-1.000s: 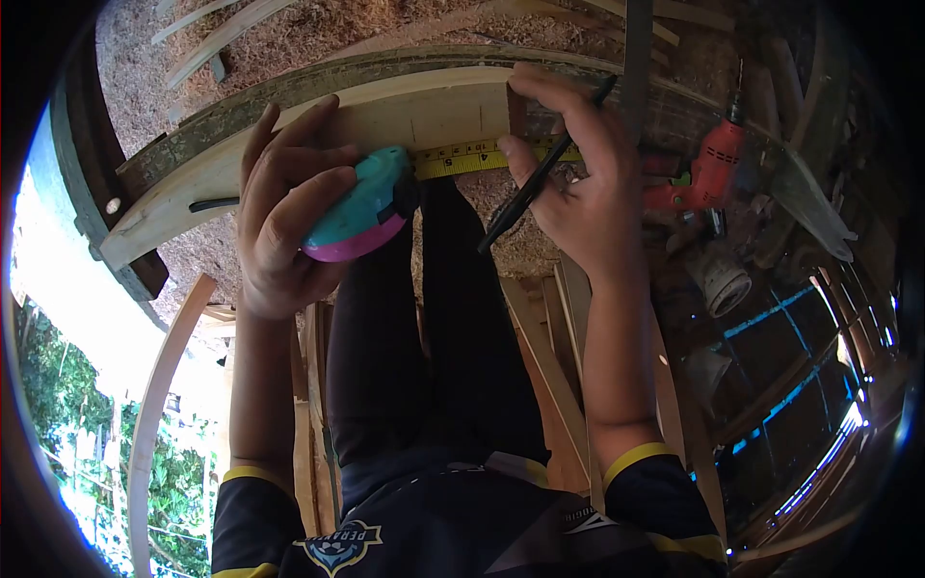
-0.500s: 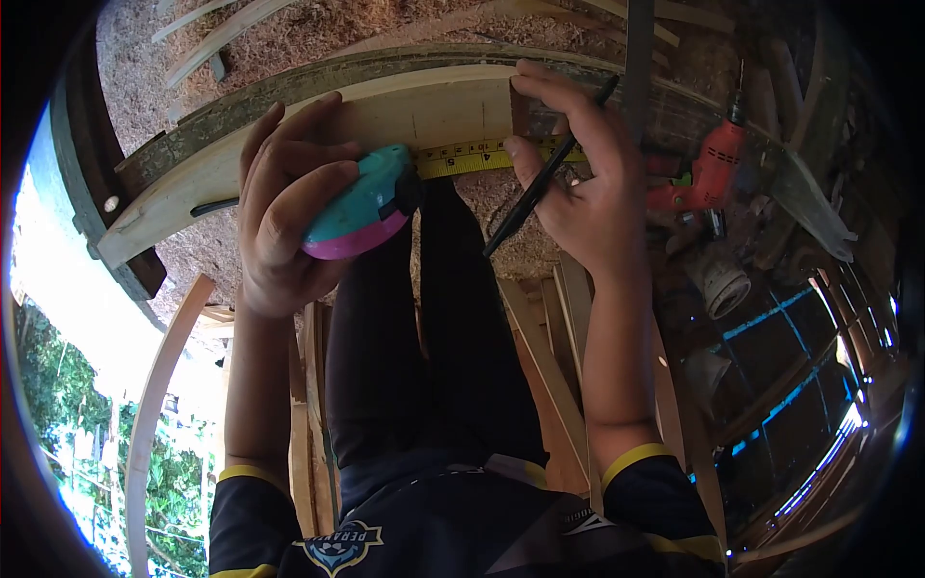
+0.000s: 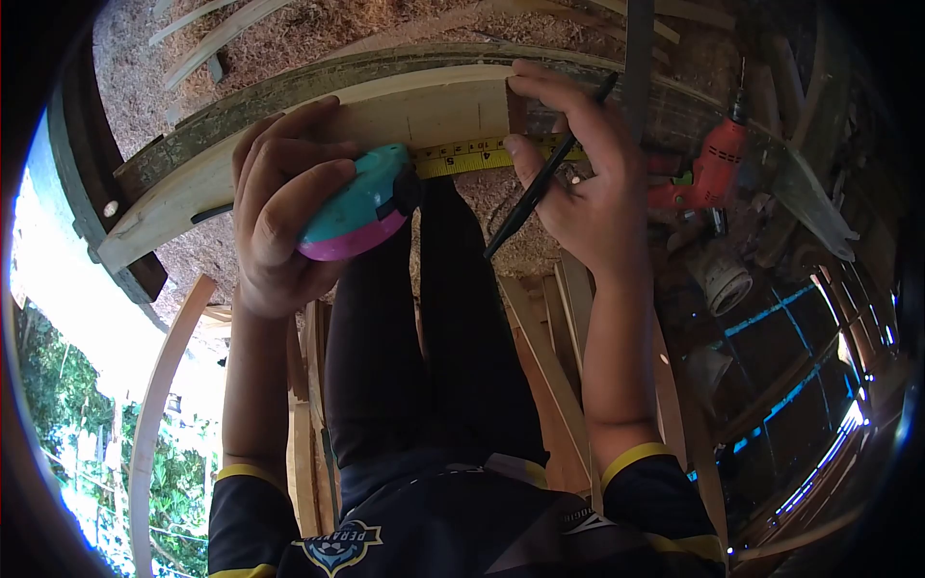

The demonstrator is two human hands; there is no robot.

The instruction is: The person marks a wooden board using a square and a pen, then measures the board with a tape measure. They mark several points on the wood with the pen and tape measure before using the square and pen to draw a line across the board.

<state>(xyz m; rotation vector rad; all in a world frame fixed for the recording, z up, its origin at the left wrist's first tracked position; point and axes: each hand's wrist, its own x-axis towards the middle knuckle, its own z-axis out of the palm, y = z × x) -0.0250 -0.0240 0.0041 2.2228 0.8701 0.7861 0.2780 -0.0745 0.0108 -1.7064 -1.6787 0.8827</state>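
My left hand (image 3: 279, 217) is closed round a teal and pink tape measure (image 3: 356, 207), its fingers also against a pale wooden board (image 3: 414, 116). The yellow blade (image 3: 462, 159) runs out to the right along the board's near edge. At the board's right end, my right hand (image 3: 588, 173) has its forefinger on the end corner and its thumb by the blade. A black pen (image 3: 530, 214) lies slantwise across this hand, held in it. What grips the blade's tip is partly hidden. A thin dark piece (image 3: 212, 213) sticks out left of my left hand.
The board rests along a weathered beam (image 3: 241, 111). A red power drill (image 3: 713, 164) with its bit upward lies at the right. Wood strips (image 3: 544, 366) stand near my legs, and a curved strip (image 3: 159, 414) is at the left. Shavings (image 3: 385, 29) cover the ground.
Almost nothing differs. My left hand, the tape measure and the board have shifted very slightly left; both hands keep their hold.
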